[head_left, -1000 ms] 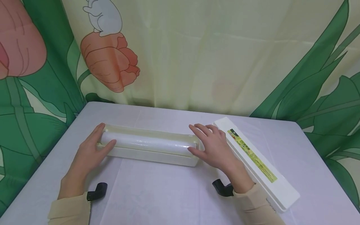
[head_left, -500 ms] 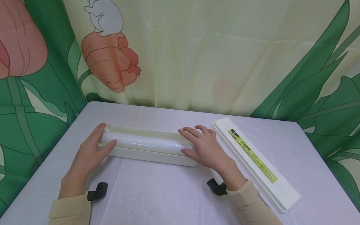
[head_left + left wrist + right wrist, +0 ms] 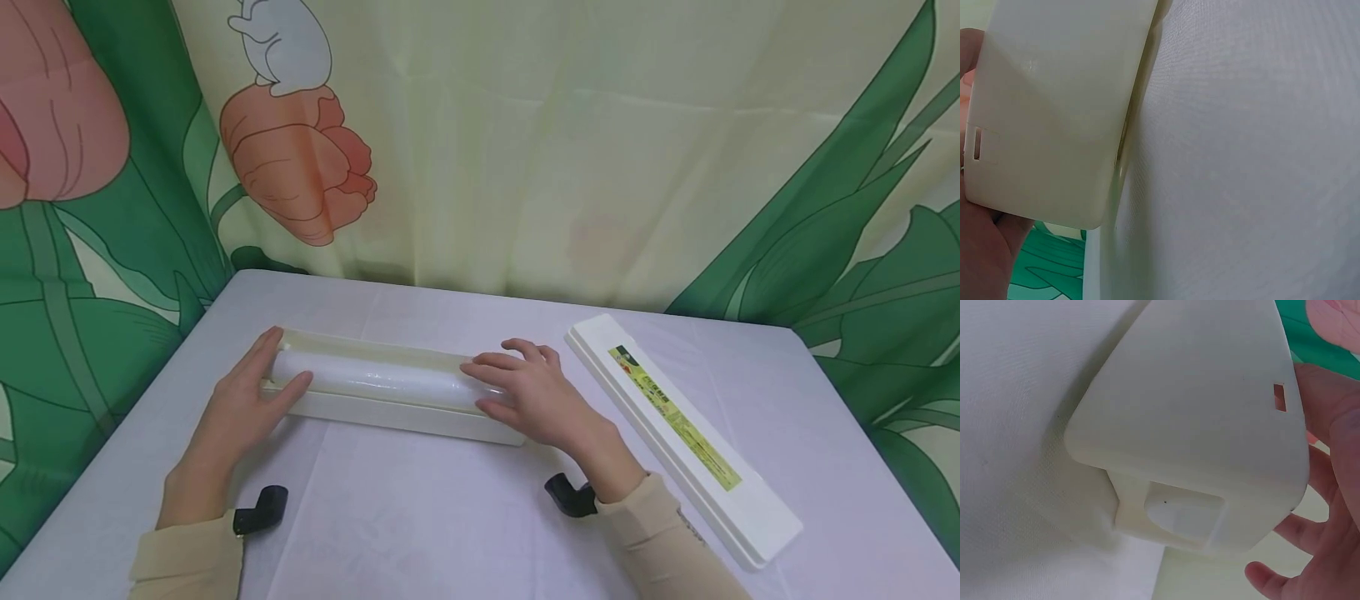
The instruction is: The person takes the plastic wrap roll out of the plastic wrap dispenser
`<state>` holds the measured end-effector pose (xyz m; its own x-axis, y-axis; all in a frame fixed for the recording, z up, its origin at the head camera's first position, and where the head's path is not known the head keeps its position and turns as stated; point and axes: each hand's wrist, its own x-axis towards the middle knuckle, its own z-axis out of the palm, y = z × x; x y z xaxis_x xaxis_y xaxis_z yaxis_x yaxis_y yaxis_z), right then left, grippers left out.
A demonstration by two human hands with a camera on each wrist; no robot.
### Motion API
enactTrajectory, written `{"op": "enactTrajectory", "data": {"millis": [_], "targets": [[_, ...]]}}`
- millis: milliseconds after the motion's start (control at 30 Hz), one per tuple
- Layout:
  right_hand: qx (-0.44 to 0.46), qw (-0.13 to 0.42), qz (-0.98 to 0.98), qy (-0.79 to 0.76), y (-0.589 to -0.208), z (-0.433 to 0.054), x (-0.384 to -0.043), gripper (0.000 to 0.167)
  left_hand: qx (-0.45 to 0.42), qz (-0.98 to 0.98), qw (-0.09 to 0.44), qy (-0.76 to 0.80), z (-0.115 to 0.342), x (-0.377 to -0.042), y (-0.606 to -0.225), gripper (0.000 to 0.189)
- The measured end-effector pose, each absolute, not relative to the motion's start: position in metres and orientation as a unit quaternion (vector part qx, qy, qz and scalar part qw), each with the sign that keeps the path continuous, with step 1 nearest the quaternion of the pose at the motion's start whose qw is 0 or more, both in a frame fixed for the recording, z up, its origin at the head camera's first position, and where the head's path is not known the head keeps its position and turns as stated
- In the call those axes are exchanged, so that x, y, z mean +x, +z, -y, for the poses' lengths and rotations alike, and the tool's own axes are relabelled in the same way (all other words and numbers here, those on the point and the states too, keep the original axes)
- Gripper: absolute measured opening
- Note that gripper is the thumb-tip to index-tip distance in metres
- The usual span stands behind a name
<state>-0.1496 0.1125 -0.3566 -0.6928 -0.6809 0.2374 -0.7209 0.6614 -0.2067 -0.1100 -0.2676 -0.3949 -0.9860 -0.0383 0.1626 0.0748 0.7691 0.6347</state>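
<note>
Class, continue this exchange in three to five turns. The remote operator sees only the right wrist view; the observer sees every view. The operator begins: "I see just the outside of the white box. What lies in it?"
Observer: A shiny white roll lies lengthwise in the white box.
Operator: Where is the left hand?
Observer: The left hand holds the box's left end.
Operator: Is anything lying to the right of the right hand?
Observer: Yes, a long white piece with a yellow-green label lies at a slant on the table.
</note>
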Motion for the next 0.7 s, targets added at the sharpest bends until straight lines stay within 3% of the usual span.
{"op": "enactTrajectory", "data": {"millis": [367, 700], "targets": [[0.374, 0.007, 0.918, 0.131, -0.357, -0.109, -0.155, 0.045, -0.005, 0.939, 0.079, -0.335, 0.266, -0.110, -0.394, 0.084], [0.387, -0.005, 0.911, 0.140, -0.357, -0.102, -0.161, 0.052, -0.008, 0.939, 0.084, -0.333, 0.267, -0.110, -0.394, 0.084]]}}
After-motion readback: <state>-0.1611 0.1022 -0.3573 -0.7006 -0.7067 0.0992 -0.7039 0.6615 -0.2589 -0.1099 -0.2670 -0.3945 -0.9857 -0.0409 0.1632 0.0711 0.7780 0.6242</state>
